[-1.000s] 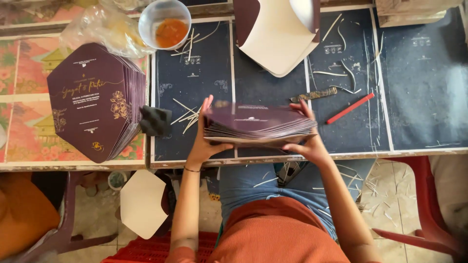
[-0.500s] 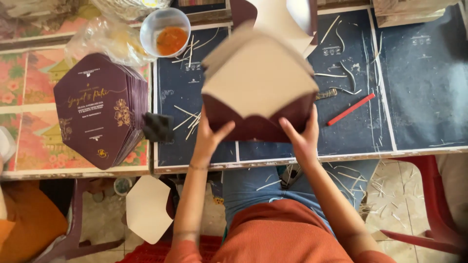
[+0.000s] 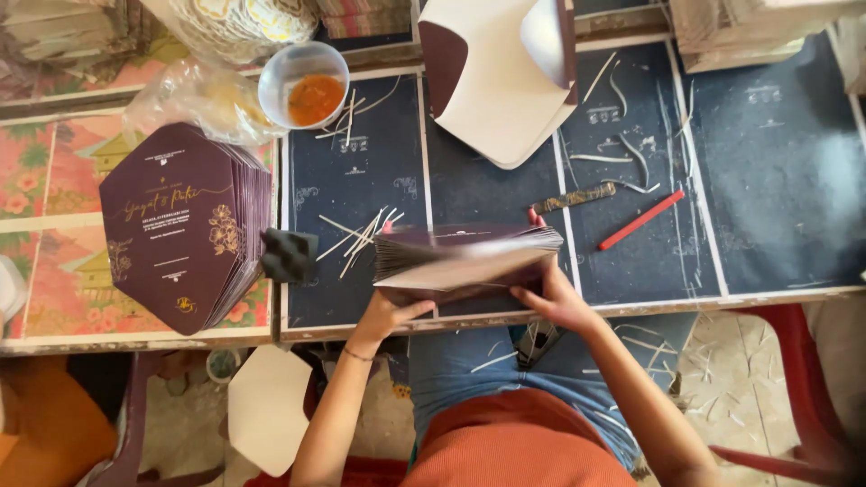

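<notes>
Between both hands [image 3: 469,311], envelope stack [image 3: 465,257] lowered flat again.

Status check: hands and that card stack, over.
Both hands, left and right, grip the maroon card stack at the table edge. Black sponge sits left, apart. Nothing blocking.

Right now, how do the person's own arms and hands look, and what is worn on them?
Both arms are bare, with no sleeves reaching the forearms. The left hand has a thin bracelet around its wrist. The right hand shows no glove, ring or band that I can make out.
</notes>
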